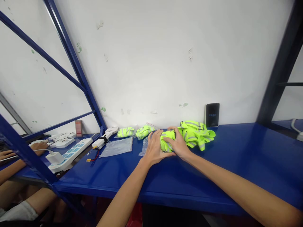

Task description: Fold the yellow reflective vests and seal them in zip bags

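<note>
Both my hands close around a bundled fluorescent yellow reflective vest (166,143) with silver stripes, just above the blue table or resting on it; I cannot tell which. My left hand (153,147) presses its left side, fingers wrapped toward the far edge. My right hand (179,143) grips the right side, thumb across the top. Partly behind my left hand lies a clear plastic bag (143,148). Right beyond my right hand is a loose heap of the same yellow reflective material (195,134). Two bagged yellow bundles, one left (126,132) and one nearer (144,131), lie by the wall.
An empty zip bag (118,147), a white handheld fan (111,130) and a battery pack with wires (99,143) lie left. A black-screened device (212,114) leans on the wall. Past the blue frame (78,75) are a power strip (73,154) and another person's hand (39,146).
</note>
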A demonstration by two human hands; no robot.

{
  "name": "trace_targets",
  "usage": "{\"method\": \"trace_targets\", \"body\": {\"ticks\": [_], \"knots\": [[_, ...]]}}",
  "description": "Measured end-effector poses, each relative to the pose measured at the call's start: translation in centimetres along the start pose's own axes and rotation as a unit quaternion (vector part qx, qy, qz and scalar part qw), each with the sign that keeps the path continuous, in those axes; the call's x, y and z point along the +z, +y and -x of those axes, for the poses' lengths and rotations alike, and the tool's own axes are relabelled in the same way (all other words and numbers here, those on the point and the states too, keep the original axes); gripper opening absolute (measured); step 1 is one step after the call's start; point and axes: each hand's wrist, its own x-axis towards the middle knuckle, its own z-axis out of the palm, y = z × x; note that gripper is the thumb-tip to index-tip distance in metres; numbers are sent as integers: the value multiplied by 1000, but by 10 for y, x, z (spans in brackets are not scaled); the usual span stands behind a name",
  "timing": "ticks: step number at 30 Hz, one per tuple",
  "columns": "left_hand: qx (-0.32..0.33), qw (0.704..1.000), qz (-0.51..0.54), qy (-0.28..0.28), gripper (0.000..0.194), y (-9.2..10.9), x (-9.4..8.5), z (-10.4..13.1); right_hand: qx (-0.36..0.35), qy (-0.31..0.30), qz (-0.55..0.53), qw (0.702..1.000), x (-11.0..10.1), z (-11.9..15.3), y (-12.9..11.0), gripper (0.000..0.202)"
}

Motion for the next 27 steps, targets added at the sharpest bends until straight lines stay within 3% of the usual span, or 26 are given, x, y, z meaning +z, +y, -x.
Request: {"method": "trace_targets", "body": {"ticks": [6, 10, 14, 17, 19, 23, 27], "knots": [[3, 999, 36, -31, 91, -4, 0, 1, -5, -50, 9, 999, 1, 3, 6, 38], [19, 996, 81, -44, 67, -5, -10, 3, 36, -139, -77, 987, -10, 0, 9, 42], [13, 988, 153, 21, 53, -5, -16, 5, 125, -193, -261, 938, -20, -4, 7, 65], [3, 973, 219, 71, 53, -5, -16, 6, 156, -249, -314, 903, -23, -7, 9, 49], [8, 965, 251, 71, 53, -4, -16, 7, 173, -298, -304, 888, -25, -9, 12, 31], [15, 961, 272, 46, 52, -1, -18, 9, 252, -351, -246, 868, -30, -10, 12, 33], [36, 980, 196, 25, 50, 5, -20, 6, 215, -322, -192, 902, -25, -9, 15, 34]]}}
